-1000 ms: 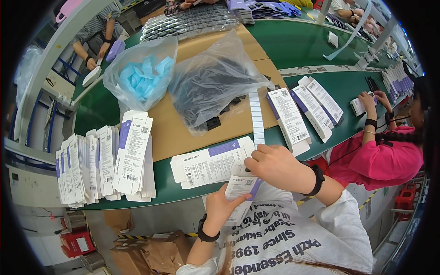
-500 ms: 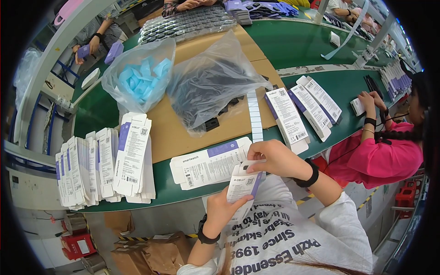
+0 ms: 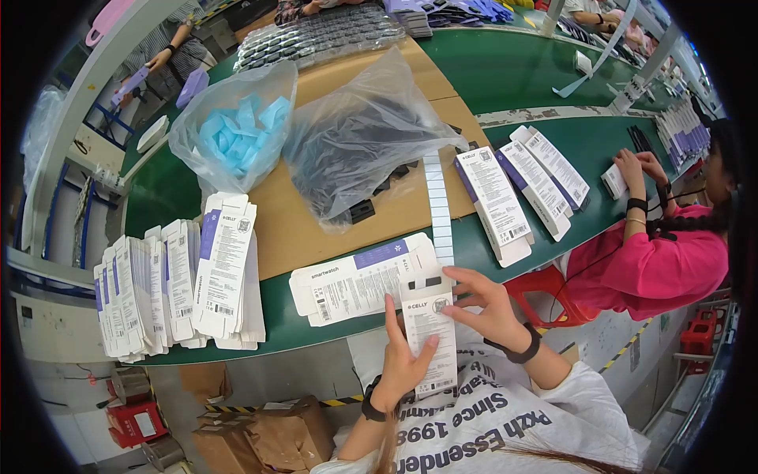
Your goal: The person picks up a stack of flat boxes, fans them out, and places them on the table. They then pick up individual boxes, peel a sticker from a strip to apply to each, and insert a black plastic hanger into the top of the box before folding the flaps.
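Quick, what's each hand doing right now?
Left hand: closed on a white box.
Right hand: open, loosely curled by the box's upper right edge.

A head-worn fisheye looks down on left hand (image 3: pixel 403 368) and right hand (image 3: pixel 499 319)

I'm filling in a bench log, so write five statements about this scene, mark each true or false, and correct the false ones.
1. The left hand holds a slim white printed cardboard box, and the right hand is at its upper end. True.
2. The left wrist is bare. False: it wears a black wristband.
3. A translucent plastic bag of light-blue pieces lies left of a translucent plastic bag of dark items. True.
4. A co-worker in a bright pink top is on the right. True.
5. The co-worker's hands touch nothing. False: they are on a small white box.
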`<action>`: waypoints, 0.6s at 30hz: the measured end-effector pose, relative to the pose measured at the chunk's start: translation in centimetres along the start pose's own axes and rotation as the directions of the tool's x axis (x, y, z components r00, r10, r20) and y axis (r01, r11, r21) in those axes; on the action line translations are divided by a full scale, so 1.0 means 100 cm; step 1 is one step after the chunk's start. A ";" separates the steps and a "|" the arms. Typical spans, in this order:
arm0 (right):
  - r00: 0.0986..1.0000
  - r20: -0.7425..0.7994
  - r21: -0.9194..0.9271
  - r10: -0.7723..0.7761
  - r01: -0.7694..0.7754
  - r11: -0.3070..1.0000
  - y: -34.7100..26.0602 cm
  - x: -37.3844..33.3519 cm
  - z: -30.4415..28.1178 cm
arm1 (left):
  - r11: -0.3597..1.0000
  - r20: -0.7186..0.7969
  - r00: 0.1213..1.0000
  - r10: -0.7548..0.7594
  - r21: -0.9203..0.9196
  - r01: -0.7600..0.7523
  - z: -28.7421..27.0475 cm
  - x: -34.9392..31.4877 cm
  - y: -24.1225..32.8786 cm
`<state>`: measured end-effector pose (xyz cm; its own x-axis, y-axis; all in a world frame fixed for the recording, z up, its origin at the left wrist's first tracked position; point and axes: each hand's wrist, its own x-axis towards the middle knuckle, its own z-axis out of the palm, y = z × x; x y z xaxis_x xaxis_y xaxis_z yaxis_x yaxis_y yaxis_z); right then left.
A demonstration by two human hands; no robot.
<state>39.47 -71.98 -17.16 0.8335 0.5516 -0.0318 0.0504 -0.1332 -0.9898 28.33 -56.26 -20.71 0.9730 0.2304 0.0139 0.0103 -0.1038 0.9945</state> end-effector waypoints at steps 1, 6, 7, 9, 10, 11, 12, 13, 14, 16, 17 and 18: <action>1.000 0.021 0.062 0.014 -0.015 0.998 0.001 -0.001 0.000 | 0.998 -0.010 0.998 0.067 -0.002 -0.067 -0.001 0.000 -0.004; 0.967 0.237 0.082 -0.090 0.072 0.994 0.015 0.003 -0.006 | 0.992 0.003 0.996 0.086 -0.095 -0.085 -0.018 0.001 -0.011; 0.952 0.275 0.113 -0.138 0.111 0.987 0.018 0.002 -0.005 | 0.985 -0.009 0.987 0.162 -0.065 -0.162 -0.023 0.000 -0.012; 0.954 0.273 0.196 -0.122 0.069 0.978 0.018 0.000 -0.004 | 0.980 0.021 0.980 0.198 -0.020 -0.198 -0.036 0.002 -0.015; 0.953 0.277 0.098 -0.119 0.095 0.991 0.017 0.001 -0.004 | 0.972 0.036 0.974 0.225 0.065 -0.227 -0.042 0.003 -0.015; 0.953 0.281 -0.001 -0.116 0.121 0.993 0.017 0.001 -0.004 | 0.955 0.055 0.967 0.250 0.147 -0.256 -0.047 0.006 -0.013; 0.952 0.284 0.003 -0.115 0.120 0.993 0.016 0.000 0.000 | 0.954 0.040 0.961 0.273 0.122 -0.275 -0.050 0.009 -0.009; 0.983 0.184 0.187 -0.025 -0.009 0.982 0.014 -0.001 0.006 | 0.954 0.038 0.962 0.272 0.124 -0.274 -0.049 0.011 -0.008; 0.991 0.100 0.374 0.085 -0.117 0.920 0.013 -0.001 0.010 | 0.958 -0.034 0.959 0.280 0.068 -0.277 -0.048 0.012 -0.007; 0.992 0.120 0.230 0.044 -0.071 0.971 0.005 0.004 0.010 | 0.960 -0.107 0.954 0.281 0.014 -0.281 -0.048 0.011 -0.006; 0.990 0.143 0.082 0.007 -0.019 0.996 0.003 0.006 0.010 | 0.982 -0.118 0.977 0.180 -0.030 -0.184 -0.049 0.011 -0.004; 0.990 0.144 0.083 0.008 -0.020 0.996 0.005 0.006 0.010 | 0.994 -0.123 0.989 0.076 -0.075 -0.086 -0.050 0.010 -0.003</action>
<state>39.44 -70.85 -17.80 0.7458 0.6635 -0.0597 -0.0126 -0.0756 -0.9971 28.17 -51.18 -20.49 0.9351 0.3393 0.1023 -0.0904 -0.0506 0.9946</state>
